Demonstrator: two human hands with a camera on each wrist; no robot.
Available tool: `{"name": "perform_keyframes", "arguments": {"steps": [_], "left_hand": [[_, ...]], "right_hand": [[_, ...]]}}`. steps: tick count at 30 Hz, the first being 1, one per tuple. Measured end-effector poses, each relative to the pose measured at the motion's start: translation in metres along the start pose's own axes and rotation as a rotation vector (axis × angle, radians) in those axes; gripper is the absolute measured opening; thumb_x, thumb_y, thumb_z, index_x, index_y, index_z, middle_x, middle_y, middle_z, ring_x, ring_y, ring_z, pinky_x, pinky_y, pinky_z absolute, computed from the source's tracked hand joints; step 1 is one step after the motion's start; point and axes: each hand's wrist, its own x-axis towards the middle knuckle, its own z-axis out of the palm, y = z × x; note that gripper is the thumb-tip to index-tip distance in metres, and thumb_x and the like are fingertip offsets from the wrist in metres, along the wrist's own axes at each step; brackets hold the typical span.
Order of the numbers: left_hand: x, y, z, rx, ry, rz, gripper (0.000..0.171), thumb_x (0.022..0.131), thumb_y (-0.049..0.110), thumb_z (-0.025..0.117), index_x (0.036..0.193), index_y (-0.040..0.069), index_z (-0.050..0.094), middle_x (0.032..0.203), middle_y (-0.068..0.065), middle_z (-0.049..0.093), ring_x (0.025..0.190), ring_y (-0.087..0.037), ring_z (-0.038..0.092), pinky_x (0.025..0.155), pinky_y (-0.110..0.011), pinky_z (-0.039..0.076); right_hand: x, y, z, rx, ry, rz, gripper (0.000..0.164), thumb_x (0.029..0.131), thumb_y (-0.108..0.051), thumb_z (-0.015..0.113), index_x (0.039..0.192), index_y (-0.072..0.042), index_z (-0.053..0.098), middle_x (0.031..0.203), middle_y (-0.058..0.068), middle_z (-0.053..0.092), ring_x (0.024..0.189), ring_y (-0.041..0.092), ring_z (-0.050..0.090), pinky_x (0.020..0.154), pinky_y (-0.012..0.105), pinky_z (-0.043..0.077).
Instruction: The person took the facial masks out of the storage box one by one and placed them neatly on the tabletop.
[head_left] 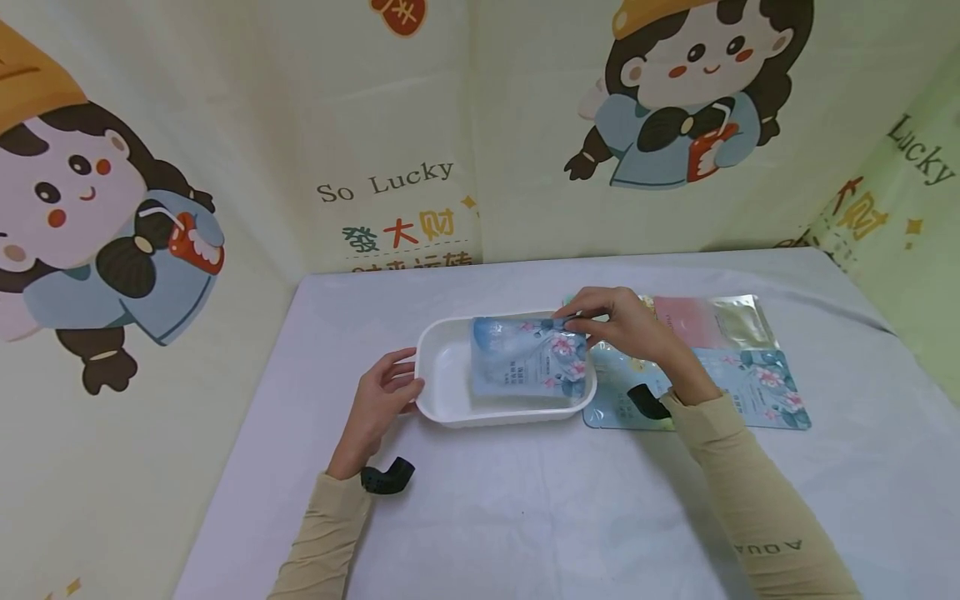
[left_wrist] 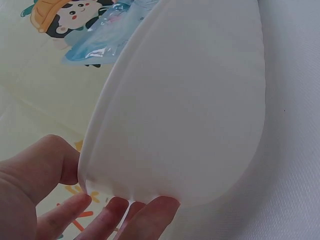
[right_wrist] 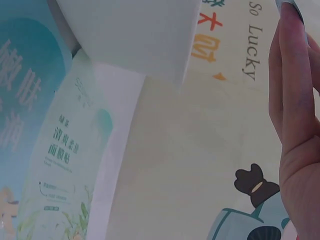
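Observation:
A white plastic tray (head_left: 444, 379) stands on the table, with a blue floral face mask sachet (head_left: 525, 358) held over its right part. At the sachet's upper right corner, my right hand (head_left: 630, 325) pinches the edge between thumb and fingers. My left hand (head_left: 384, 398) grips the tray's left end. In the left wrist view, the left thumb is at the rim of the tray (left_wrist: 185, 100) and the fingers lie against its end wall. The right wrist view catches only part of the right hand (right_wrist: 300, 125), and the pinched corner is mostly out of sight there.
More face mask sachets lie right of the tray: a blue floral one (head_left: 765, 392), and a pink and silver one (head_left: 697, 321) behind it. A pale green sachet (right_wrist: 70, 155) shows in the right wrist view. A printed curtain (head_left: 525, 125) hangs behind the white-covered table (head_left: 510, 517).

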Motion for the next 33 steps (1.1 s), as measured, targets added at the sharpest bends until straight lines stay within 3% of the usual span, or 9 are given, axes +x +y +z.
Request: {"name": "perform_keyframes", "arguments": {"steps": [14, 33], "left_hand": [[0.0, 0.002, 0.0, -0.001, -0.003, -0.002, 0.051, 0.091, 0.014, 0.07, 0.139, 0.018, 0.053, 0.133, -0.013, 0.06, 0.115, -0.03, 0.063, 0.074, -0.035, 0.061], [0.001, 0.001, -0.001, -0.006, -0.013, -0.009, 0.052, 0.09, 0.015, 0.07, 0.139, 0.018, 0.052, 0.134, -0.013, 0.06, 0.117, -0.03, 0.062, 0.074, -0.035, 0.06]], "right_hand": [[-0.01, 0.0, -0.021, 0.037, 0.043, 0.009, 0.02, 0.091, -0.002, 0.067, 0.111, -0.002, 0.074, 0.105, 0.015, 0.068, 0.078, 0.015, 0.065, 0.062, 0.03, 0.06], [-0.035, 0.0, -0.043, -0.045, 0.065, -0.002, 0.021, 0.092, 0.0, 0.066, 0.11, -0.003, 0.074, 0.103, 0.011, 0.068, 0.078, 0.013, 0.065, 0.061, 0.028, 0.059]]}}
